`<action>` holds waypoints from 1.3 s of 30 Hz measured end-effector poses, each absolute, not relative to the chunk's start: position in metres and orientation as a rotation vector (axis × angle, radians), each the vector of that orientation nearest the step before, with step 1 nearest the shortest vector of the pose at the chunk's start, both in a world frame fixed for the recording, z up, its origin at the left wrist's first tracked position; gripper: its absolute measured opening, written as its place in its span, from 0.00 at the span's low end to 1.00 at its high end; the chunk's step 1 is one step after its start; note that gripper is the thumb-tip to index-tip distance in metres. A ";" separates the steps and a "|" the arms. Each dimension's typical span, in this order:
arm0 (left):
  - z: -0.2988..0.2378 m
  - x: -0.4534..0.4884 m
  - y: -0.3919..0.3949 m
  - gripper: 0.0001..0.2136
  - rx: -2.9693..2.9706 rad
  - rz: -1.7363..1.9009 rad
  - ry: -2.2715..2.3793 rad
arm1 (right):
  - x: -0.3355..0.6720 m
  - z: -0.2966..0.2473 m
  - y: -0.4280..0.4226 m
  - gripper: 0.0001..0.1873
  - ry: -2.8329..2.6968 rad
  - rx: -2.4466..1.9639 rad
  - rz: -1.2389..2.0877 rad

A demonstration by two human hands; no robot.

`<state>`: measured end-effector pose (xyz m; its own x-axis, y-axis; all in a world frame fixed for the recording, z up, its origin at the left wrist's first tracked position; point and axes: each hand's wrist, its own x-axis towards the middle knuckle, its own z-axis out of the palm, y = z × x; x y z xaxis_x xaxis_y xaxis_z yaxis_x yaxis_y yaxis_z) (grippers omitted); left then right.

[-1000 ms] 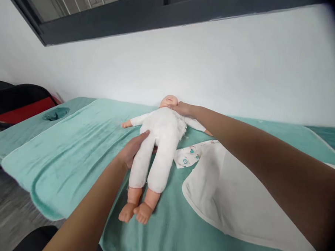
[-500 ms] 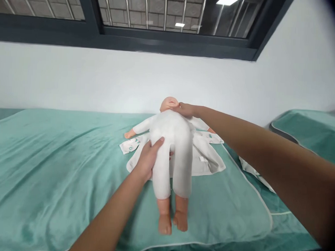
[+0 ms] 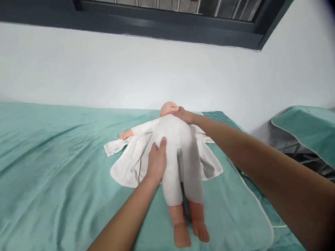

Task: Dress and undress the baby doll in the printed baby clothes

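Left hand (image 3: 157, 162) grasps the white fabric-bodied doll (image 3: 176, 137) by the hip, right hand (image 3: 185, 115) its neck; support both evenly.

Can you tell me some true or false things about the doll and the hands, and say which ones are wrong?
1. The doll's feet are bare. True.
2. The right hand is at the doll's head and neck. True.
3. The left hand is touching the window. False: it is at the doll's hip.
4. A white garment with printed sleeves is spread out beneath the doll. True.
5. The blanket is bright yellow. False: it is green.
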<state>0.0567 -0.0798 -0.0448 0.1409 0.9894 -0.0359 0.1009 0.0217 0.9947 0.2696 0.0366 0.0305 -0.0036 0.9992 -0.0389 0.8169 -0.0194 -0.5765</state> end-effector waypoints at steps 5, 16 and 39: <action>-0.041 0.055 -0.062 0.25 1.510 1.146 1.475 | 0.263 0.055 0.018 0.37 -1.973 -2.214 0.028; -0.053 0.042 -0.018 0.14 1.899 1.084 1.666 | 0.130 0.038 0.029 0.21 -2.634 -1.713 -0.195; -0.059 -0.008 -0.014 0.06 1.515 1.517 1.933 | 0.174 0.024 0.009 0.31 -2.437 -1.464 0.078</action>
